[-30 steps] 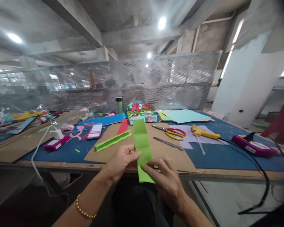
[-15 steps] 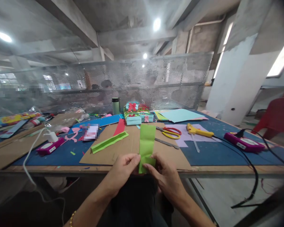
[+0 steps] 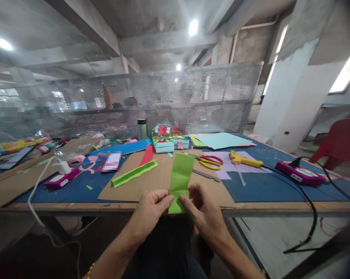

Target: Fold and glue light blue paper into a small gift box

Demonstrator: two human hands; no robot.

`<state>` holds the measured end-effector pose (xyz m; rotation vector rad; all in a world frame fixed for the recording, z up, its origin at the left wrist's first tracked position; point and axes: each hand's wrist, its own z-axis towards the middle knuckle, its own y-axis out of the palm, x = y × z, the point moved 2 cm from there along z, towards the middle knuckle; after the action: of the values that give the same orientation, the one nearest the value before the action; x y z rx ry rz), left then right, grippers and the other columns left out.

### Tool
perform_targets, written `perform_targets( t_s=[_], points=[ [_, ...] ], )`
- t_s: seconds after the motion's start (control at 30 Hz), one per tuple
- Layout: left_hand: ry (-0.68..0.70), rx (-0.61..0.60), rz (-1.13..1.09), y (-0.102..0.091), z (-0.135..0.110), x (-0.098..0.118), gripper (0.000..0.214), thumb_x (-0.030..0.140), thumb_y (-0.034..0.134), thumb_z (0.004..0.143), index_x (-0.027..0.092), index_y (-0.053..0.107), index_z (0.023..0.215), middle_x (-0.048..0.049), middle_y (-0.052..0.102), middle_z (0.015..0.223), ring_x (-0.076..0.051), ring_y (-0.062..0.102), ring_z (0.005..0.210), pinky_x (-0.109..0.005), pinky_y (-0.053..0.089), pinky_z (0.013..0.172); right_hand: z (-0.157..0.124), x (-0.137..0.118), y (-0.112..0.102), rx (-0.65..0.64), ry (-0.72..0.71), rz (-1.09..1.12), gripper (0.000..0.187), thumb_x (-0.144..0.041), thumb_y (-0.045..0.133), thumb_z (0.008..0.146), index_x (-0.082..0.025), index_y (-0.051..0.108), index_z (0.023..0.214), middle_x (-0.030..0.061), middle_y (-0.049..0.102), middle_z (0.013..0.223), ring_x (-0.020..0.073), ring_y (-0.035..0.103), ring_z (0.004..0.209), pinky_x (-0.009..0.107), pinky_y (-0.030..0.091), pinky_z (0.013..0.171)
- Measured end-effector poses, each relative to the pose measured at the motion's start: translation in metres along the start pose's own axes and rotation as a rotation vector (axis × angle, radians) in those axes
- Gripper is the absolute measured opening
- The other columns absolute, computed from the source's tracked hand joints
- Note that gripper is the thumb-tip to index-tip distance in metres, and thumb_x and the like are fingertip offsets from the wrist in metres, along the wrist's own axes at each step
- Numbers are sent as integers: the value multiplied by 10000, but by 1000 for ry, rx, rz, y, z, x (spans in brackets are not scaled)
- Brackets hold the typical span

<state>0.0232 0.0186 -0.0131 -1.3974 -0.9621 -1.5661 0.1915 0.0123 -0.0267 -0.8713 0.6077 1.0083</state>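
Observation:
A strip of green paper (image 3: 181,172) stands upright in front of me, with a crease across its lower part. My left hand (image 3: 154,207) pinches its left edge between thumb and fingers near that crease. On the other side, my right hand (image 3: 202,207) grips the right edge, thumb lying on the near face and fingers curled behind. Beneath lies a sheet of brown cardboard (image 3: 131,192) at the table's front edge. To the left on it rests a folded green paper strip (image 3: 135,173), and a red paper strip (image 3: 146,155) lies farther back.
Right of the paper are scissors (image 3: 211,162), a grey metal blade (image 3: 207,175) and a yellow glue gun (image 3: 245,161). Purple power strips (image 3: 300,173) sit on both sides, with cables over the front edge. Small decorated boxes (image 3: 164,145) and a green bottle (image 3: 141,130) stand behind.
The green paper's top has tilted slightly right and its lower end shifted left. My right thumb has moved up a little along the paper, and both hands still hold it.

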Motion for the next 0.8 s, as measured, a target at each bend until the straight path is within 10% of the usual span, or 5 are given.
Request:
perform_targets(
  t_s=[0.2,0.57,0.8],
  points=[
    [-43,-26,-23,5,-5,4,444,585,725,750,142,716,776,-30,625,702,-151,551,671,-250,495,654,-4,4,6,-238,151,438,308,-508,649,850,-200,635,837,17,638,764,185,616,726,289,519,654],
    [47,161,48,12,-4,-15,453,574,644,806,153,533,680,39,406,603,-101,365,569,-220,286,517,-18,8,13,-205,319,683,344,-484,805,740,-167,710,832,37,698,769,170,623,722,265,514,674],
    [16,57,154,23,-32,-11,430,534,619,800,165,480,629,24,404,602,-107,351,576,-247,266,534,-29,-1,-19,-120,360,576,434,-580,755,755,-154,673,751,-40,525,531,82,445,457,201,351,451]
  ],
)
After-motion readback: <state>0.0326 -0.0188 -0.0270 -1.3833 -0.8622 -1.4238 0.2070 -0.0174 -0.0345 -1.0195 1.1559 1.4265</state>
